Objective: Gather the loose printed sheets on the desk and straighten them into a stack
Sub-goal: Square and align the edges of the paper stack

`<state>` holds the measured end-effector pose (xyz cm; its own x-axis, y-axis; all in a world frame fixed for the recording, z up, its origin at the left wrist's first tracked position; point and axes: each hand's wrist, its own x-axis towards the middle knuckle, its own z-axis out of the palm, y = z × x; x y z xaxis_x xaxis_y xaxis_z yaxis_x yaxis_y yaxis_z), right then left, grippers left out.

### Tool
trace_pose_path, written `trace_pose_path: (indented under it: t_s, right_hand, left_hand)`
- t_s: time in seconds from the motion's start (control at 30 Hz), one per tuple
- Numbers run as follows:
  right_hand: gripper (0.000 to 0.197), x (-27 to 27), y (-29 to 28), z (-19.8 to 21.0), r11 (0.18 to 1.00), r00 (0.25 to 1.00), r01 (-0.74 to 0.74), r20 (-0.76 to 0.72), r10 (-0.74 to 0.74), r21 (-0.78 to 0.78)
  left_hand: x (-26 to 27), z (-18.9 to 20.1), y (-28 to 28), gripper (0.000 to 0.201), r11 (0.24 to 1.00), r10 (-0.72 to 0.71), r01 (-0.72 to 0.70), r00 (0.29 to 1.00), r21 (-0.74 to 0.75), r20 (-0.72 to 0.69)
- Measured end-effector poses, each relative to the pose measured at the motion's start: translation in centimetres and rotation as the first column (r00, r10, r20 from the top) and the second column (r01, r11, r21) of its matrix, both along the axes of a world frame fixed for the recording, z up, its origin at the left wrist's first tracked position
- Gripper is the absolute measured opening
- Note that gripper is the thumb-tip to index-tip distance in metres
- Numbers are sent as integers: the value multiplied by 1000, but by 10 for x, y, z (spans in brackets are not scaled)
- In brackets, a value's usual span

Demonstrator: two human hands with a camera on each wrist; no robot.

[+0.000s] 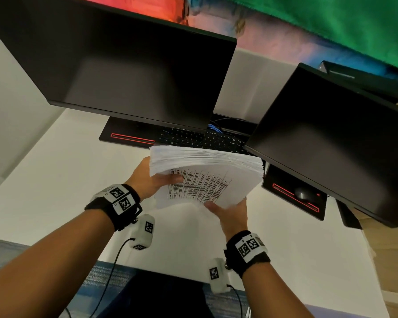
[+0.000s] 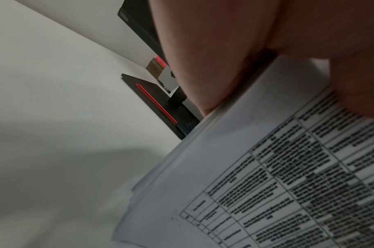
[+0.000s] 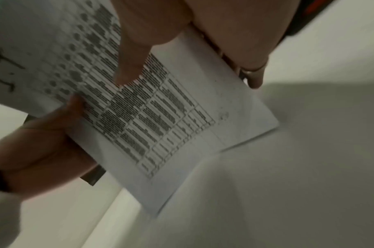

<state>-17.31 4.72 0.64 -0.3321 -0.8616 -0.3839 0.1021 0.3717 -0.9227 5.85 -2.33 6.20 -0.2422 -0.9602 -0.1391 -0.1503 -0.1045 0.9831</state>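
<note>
A thick stack of printed sheets [image 1: 205, 177] with a table of black text on its facing page stands tilted above the white desk [image 1: 55, 180]. My left hand [image 1: 152, 177] grips its left edge, thumb across the printed page. My right hand [image 1: 228, 212] grips its lower right corner, thumb on the page and fingers behind. In the left wrist view the printed table [image 2: 287, 176] fills the lower right under my thumb. The right wrist view shows the sheets [image 3: 171, 117] held off the desk, with both thumbs on the page.
Two dark monitors [image 1: 129, 65] [image 1: 331, 138] hang over the desk's far side on stands with red stripes. A black keyboard [image 1: 200, 138] lies just behind the stack. A dark mouse [image 1: 305, 193] sits on the right monitor's base. The desk's near edge [image 1: 170, 274] is close to me.
</note>
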Motion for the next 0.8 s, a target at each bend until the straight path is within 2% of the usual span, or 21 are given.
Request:
trace_pose_path:
  t_s: [0.07,0.1,0.2,0.27,0.33,0.4,0.53,0.6,0.67,0.8]
  right_hand:
    - [90,-9,-9,15,999,999,40,4,-39,-32]
    - [83,-13,-14,26,998,999,49,-12,-49,-37]
    - [44,-21,-25,53,998,995,-29,-94,24,-51]
    - [32,-20,-23,65,991,994,-14,-108,0,-134]
    - [32,-13,-16,74,976,994,49,-81,-67,-212]
    - [34,-6,-6,71,964,992,84,-71,-105,-252]
    - [40,0,6,56,986,994,56,-83,-70,-158]
    - [46,-2,4,53,990,995,58,-74,-68,-130]
    - [54,-4,3,52,990,995,68,-61,-76,-121]
    - [59,-5,5,52,989,995,65,-71,-75,-132]
  left_hand:
    - [3,0,-1,43,1000,12,-11,999,-19,35]
    - [3,0,-2,42,999,9,-8,999,-31,54]
    - [-5,7,-1,38,997,67,-65,996,-51,55]
    - [-16,14,3,36,978,179,-171,983,-123,50]
    - [-25,18,11,34,928,289,-252,952,-275,101]
    - [-27,16,17,39,899,320,-252,936,-358,144]
    - [-18,1,19,73,977,122,-83,973,-195,195]
    - [-7,-2,18,84,990,107,-100,992,-98,72]
    - [-1,0,16,77,990,122,-126,991,-68,-57]
    - [-5,15,11,54,989,96,-103,993,-107,-67]
